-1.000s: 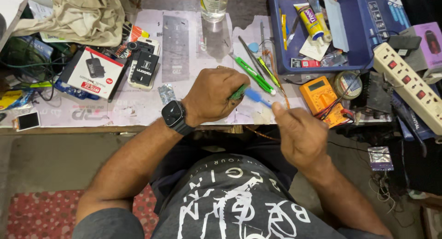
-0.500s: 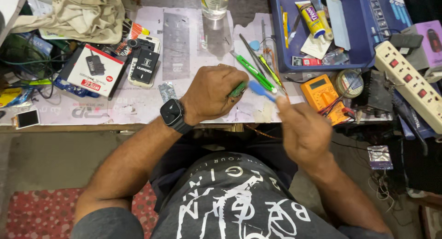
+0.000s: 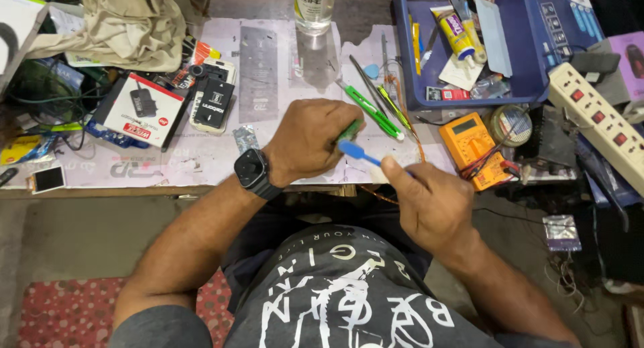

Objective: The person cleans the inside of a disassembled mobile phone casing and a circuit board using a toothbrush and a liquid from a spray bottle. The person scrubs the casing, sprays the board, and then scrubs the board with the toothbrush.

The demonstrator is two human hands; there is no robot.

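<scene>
The left hand [image 3: 310, 141], with a dark smartwatch [image 3: 252, 172] on its wrist, rests at the near edge of the worktop [image 3: 215, 161], its fingers clenched around a small green item [image 3: 349, 129] that pokes out toward 1 o'clock; most of that item is hidden in the fist, so what it is cannot be told. The right hand [image 3: 429, 204] sits just off the worktop edge at 4 o'clock from the left hand, its fingers grasping a blue-handled tool [image 3: 359, 153] whose tip points toward 10 o'clock and meets the green item at the left fist. The two hands are close together, nearly touching.

At 1 o'clock from the left hand, a green-handled tool [image 3: 373, 113] and dark tweezers [image 3: 365, 80] lie slantwise on the worktop. An orange multimeter [image 3: 469, 143] lies at 1 o'clock from the right hand, with a roll of tape [image 3: 508, 125] just beside it at 2 o'clock. A blue tray [image 3: 530, 60] at 12 o'clock from the right hand holds a glue tube [image 3: 456, 34] and small packets. A white power strip [image 3: 597, 123] lies on the far right. At 11 o'clock from the left hand sit a black phone box [image 3: 213, 104] and a black-and-red carton [image 3: 141, 108], touching side by side. A clear bottle [image 3: 314, 6] stands at 12 o'clock, and a beige cloth [image 3: 121, 23] is heaped at 10 o'clock.
</scene>
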